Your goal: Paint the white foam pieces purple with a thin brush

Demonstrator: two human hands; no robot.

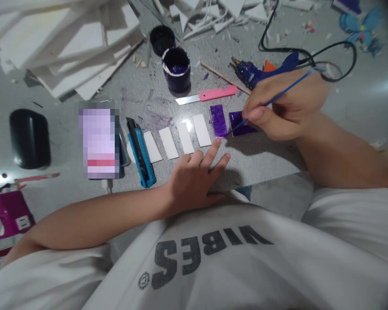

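My right hand (281, 105) pinches a thin blue paintbrush (291, 87), its tip low between two purple-painted pieces. One painted piece (218, 118) lies left of the tip. The other painted piece (237, 121) sits partly under my right fingers. My left hand (200, 174) rests on the table with fingers spread, one fingertip at the lower edge of the left painted piece. Several white rectangular pieces (168, 143) lie in a row above and left of that hand. An opened jar of purple paint (176, 71) stands behind them.
A pink-handled knife (217, 93), a wooden stick (224, 77) and a blue glue gun (250, 73) lie behind the pieces. A blue cutter (141, 153), a phone (101, 142) and a black mouse (29, 137) are to the left. White foam sheets (67, 38) pile up at the back left.
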